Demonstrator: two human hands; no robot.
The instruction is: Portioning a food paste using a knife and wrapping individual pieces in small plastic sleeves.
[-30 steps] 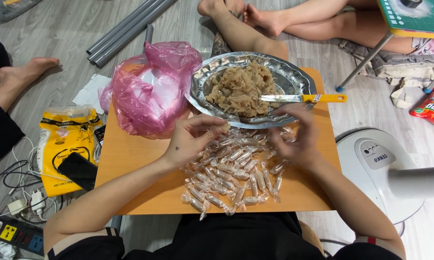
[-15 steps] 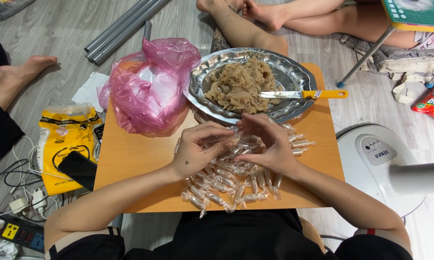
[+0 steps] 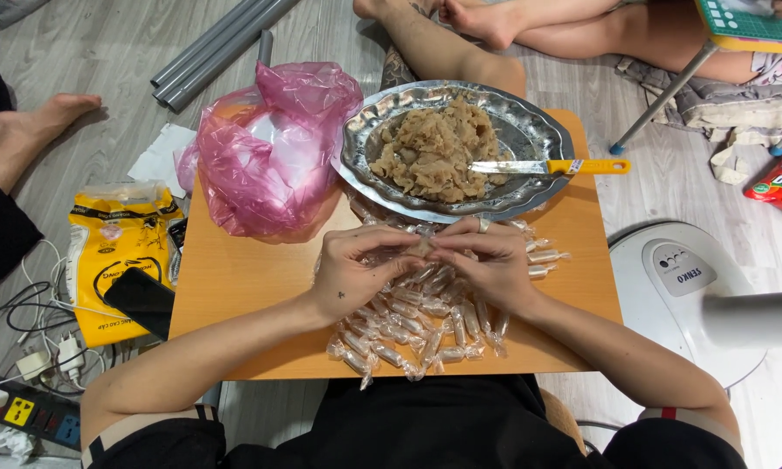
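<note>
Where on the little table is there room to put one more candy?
Bare wood lies left of the left hand, below the pink bag. The middle is crowded with wrapped candies; the tray fills the top.

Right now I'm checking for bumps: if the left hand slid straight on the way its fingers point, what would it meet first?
The right hand; the left hand's fingers already meet it over one wrapped candy.
</note>
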